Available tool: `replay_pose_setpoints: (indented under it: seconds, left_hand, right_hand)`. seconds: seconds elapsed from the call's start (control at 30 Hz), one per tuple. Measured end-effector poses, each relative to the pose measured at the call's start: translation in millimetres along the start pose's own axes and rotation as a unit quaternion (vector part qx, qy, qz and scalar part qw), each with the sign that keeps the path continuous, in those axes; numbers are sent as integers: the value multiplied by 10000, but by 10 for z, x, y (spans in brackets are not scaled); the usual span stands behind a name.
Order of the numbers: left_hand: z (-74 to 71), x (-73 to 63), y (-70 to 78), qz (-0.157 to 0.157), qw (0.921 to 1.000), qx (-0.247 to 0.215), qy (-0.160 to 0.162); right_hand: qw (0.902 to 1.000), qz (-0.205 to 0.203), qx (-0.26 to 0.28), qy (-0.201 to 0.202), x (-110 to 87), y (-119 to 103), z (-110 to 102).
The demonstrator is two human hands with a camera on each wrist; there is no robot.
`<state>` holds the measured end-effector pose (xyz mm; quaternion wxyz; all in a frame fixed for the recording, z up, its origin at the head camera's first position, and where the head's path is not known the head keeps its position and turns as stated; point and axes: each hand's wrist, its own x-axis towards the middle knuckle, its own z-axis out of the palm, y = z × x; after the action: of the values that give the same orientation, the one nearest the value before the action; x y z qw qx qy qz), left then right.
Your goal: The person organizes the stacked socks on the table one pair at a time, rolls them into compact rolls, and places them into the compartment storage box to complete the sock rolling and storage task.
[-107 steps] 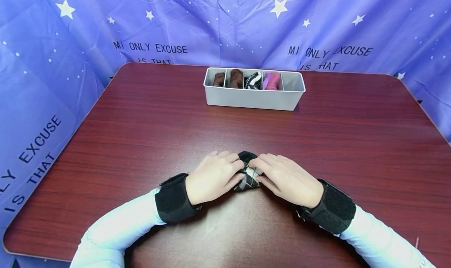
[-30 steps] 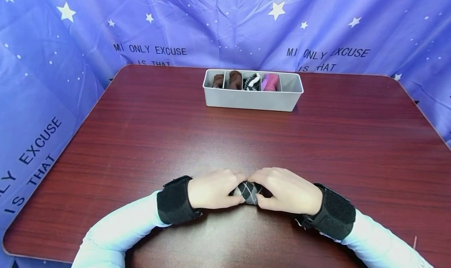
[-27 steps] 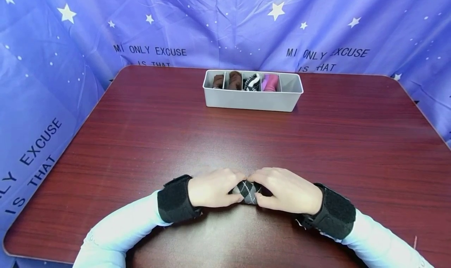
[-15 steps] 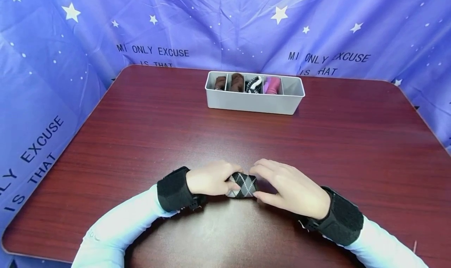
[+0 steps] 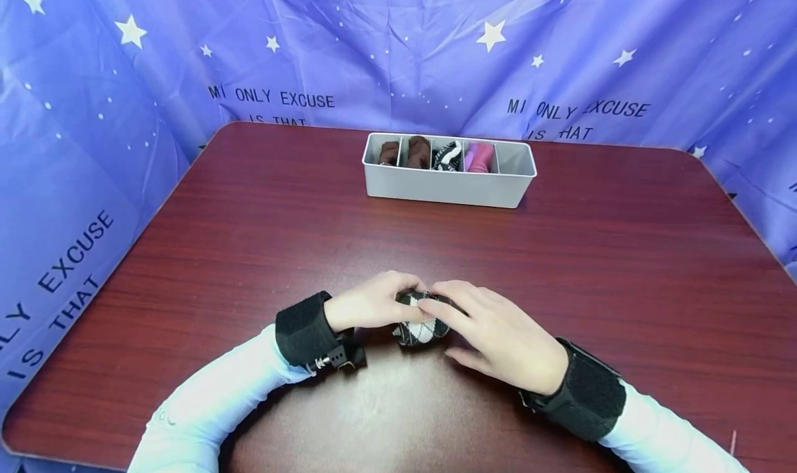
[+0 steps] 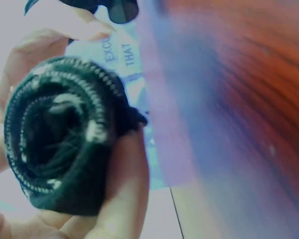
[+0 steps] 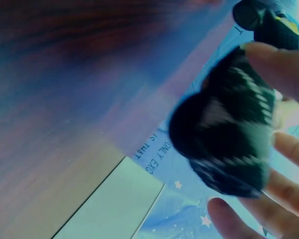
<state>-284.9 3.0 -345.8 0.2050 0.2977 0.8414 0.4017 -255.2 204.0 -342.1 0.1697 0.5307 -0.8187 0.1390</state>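
A rolled argyle sock (image 5: 420,332), black, grey and white, is in my left hand (image 5: 376,301) near the middle of the table. Fingers grip its far side and the thumb lies across its near side. In the left wrist view the spiral end of the roll (image 6: 84,191) faces the camera. My right hand (image 5: 501,335) is at the sock's right side, with its forefinger reaching over the top. Its thumb sits apart from the roll in the head view. The right wrist view shows the dark patterned side of the sock (image 7: 234,134) beside loosely spread fingers.
Farther back on the dark red table (image 5: 280,217) stands a grey divided box (image 5: 445,188). Its compartments hold brown rolls (image 5: 418,153), a black-and-white roll (image 5: 447,157) and a pink and purple roll (image 5: 479,157). A blue star-printed curtain (image 5: 386,58) hangs behind.
The sock went from a flatter fold under both hands to a tight roll. It has since turned and shifted left in the left hand, while the right hand's fingers loosened and spread.
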Motion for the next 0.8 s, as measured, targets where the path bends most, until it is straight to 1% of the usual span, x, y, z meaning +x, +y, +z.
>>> replay_pose_setpoints:
  seconds: [0.1, 0.2, 0.27, 0.37, 0.47, 0.57, 0.63, 0.7, 0.8]
  left_hand:
    - [18, 0, 29, -2, 9985, -535, -86]
    - [42, 5, 54, 127, 9948, -955, -330]
    - [49, 14, 62, 179, 9933, -1061, -426]
    - [34, 56, 80, 276, 9941, -969, -413]
    - [5, 135, 122, 306, 9955, -819, -379]
    - [-14, 247, 162, 298, 9946, -830, -552]
    - [-30, 319, 181, 216, 9933, -899, -692]
    - [-52, 388, 194, 106, 9919, -981, -795]
    - [-108, 470, 213, -91, 9921, -953, -812]
  right_hand:
    - [9997, -164, -24, 186, 4, 8, 12]
    - [9995, -246, 19, 214, 1, 4, 13]
    - [9996, -244, 54, 145, -3, -6, 10]
    - [9998, -192, 36, 78, 5, -18, -7]
    - [9999, 0, -134, 44, 6, -26, -32]
    - [9993, 243, -272, 20, -5, -19, -60]
    - [9983, 479, -328, -33, -14, 2, -81]
    - [9969, 733, -266, -115, -7, 47, -100]
    - [9925, 1178, -27, -323, 19, 158, -130]
